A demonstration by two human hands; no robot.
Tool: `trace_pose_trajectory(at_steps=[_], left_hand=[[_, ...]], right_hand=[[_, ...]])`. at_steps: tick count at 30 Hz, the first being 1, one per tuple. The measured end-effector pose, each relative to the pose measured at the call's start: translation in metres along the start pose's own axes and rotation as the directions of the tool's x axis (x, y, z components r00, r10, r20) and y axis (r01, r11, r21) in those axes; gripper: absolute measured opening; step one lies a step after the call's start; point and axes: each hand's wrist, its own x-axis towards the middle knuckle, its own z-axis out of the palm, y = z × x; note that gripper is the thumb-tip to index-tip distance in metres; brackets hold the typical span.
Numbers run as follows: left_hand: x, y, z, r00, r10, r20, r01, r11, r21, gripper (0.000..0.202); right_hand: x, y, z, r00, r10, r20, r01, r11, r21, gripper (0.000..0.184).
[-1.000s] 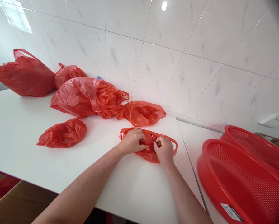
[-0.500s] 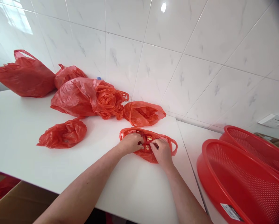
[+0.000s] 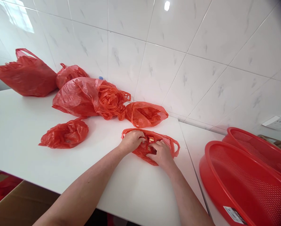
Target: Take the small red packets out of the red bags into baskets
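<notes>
An open red plastic bag (image 3: 140, 154) lies on the white table with small red packets (image 3: 151, 140) printed in gold inside. My left hand (image 3: 131, 141) reaches into its left side, fingers curled on a small red packet that is mostly covered. From the right, my right hand (image 3: 163, 154) reaches in, thumb and fingers bent around another small red packet; its fingertips are partly hidden. One loop handle of the bag sticks out beyond my right hand.
Behind lies another open red bag (image 3: 146, 114), beside a large crumpled red bag (image 3: 76, 95). A small red bag (image 3: 64, 134) is left of my hands. Red perforated baskets (image 3: 225, 179) stand at the right. A cardboard box (image 3: 25, 202) sits below the table's front edge.
My right hand's thumb and fingers have spread wider and shifted among the packets. My left hand's fingers have moved slightly within the bag. The bag stays in place.
</notes>
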Motion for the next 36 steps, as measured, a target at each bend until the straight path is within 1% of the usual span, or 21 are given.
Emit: trace_pose_trajectory(at_steps=[2,5,9,10,12,14,16,19,21,24,26,28,29,31,33,36], left_hand=[[0.000,0.001,0.000,1.000,-0.014,0.003,0.014,1.000,0.000,0.016],[-0.001,0.003,0.000,1.000,-0.028,0.006,0.028,1.000,-0.007,0.017],[0.000,0.003,-0.002,0.997,-0.063,-0.038,0.063,0.998,-0.024,0.015],[0.000,0.003,-0.002,0.995,-0.077,-0.059,0.075,0.997,-0.027,0.015],[0.000,0.001,-0.002,0.990,-0.097,-0.099,0.094,0.995,-0.036,0.015],[0.000,-0.001,-0.002,0.988,-0.099,-0.121,0.094,0.994,-0.048,0.016],[-0.001,-0.001,-0.001,0.991,-0.068,-0.112,0.063,0.997,-0.054,0.016],[-0.002,0.000,0.002,0.998,0.033,-0.058,-0.036,0.998,-0.052,0.013],[-0.002,0.001,0.004,0.994,0.108,-0.003,-0.108,0.994,-0.033,0.011],[-0.002,0.003,0.008,0.978,0.194,0.078,-0.197,0.980,0.029,0.008],[-0.002,0.004,0.009,0.967,0.231,0.105,-0.238,0.969,0.063,0.010],[-0.003,0.005,0.009,0.964,0.244,0.107,-0.252,0.965,0.068,0.009],[-0.003,0.005,0.008,0.965,0.239,0.105,-0.246,0.967,0.060,0.009],[-0.003,0.005,0.005,0.977,0.199,0.077,-0.203,0.978,0.045,0.017],[-0.003,0.004,0.001,0.993,0.117,0.009,-0.118,0.992,0.051,0.023],[0.000,-0.003,-0.006,0.995,-0.009,-0.095,0.019,0.994,0.106,0.016]], right_hand=[[0.000,0.000,0.001,1.000,0.021,0.003,-0.021,1.000,-0.001,0.027],[-0.001,-0.001,0.001,0.999,0.042,-0.001,-0.042,0.999,0.035,0.020],[-0.001,0.001,0.000,0.999,0.008,-0.038,-0.003,0.992,0.123,0.008],[-0.001,0.002,-0.001,0.999,0.000,-0.054,0.008,0.990,0.140,0.008],[-0.001,0.003,-0.003,0.995,-0.002,-0.098,0.017,0.988,0.152,0.014],[0.000,0.004,-0.005,0.987,0.021,-0.160,0.002,0.990,0.143,0.017],[0.000,0.004,-0.008,0.972,0.063,-0.224,-0.034,0.991,0.133,0.018],[-0.001,0.005,-0.011,0.950,0.127,-0.286,-0.088,0.986,0.144,0.021],[-0.001,0.006,-0.011,0.941,0.158,-0.298,-0.112,0.980,0.164,0.023],[-0.001,0.006,-0.011,0.938,0.193,-0.287,-0.141,0.971,0.194,0.027],[0.000,0.005,-0.011,0.938,0.205,-0.280,-0.149,0.966,0.210,0.028],[0.000,0.004,-0.012,0.935,0.212,-0.284,-0.150,0.963,0.225,0.028],[0.000,0.004,-0.012,0.933,0.216,-0.289,-0.150,0.961,0.234,0.026],[-0.001,0.003,-0.012,0.929,0.225,-0.294,-0.152,0.956,0.250,0.022],[-0.001,0.002,-0.012,0.929,0.227,-0.293,-0.150,0.953,0.262,0.017],[-0.002,0.001,-0.011,0.938,0.198,-0.285,-0.123,0.958,0.261,0.013]])
